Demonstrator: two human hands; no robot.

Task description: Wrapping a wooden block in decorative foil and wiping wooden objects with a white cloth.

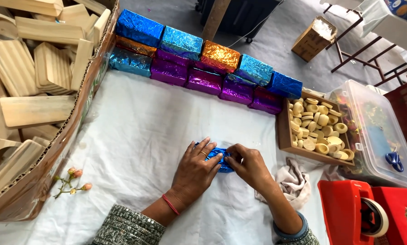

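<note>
My left hand (195, 170) lies flat on a small block wrapped in shiny blue foil (222, 159), pressing it against the white cloth (135, 136). My right hand (249, 164) pinches the foil at the block's right end. Most of the block is hidden under both hands. A red thread circles my left wrist.
Stacked foil-wrapped blocks (199, 68) in blue, purple and orange line the far edge. A cardboard box of wooden pieces (36, 90) stands left. A wooden tray of small round pieces (317, 127), a clear plastic bin (375, 136), a red tape dispenser (362, 213), a rag (294, 181) and a flower sprig (72, 179) lie around.
</note>
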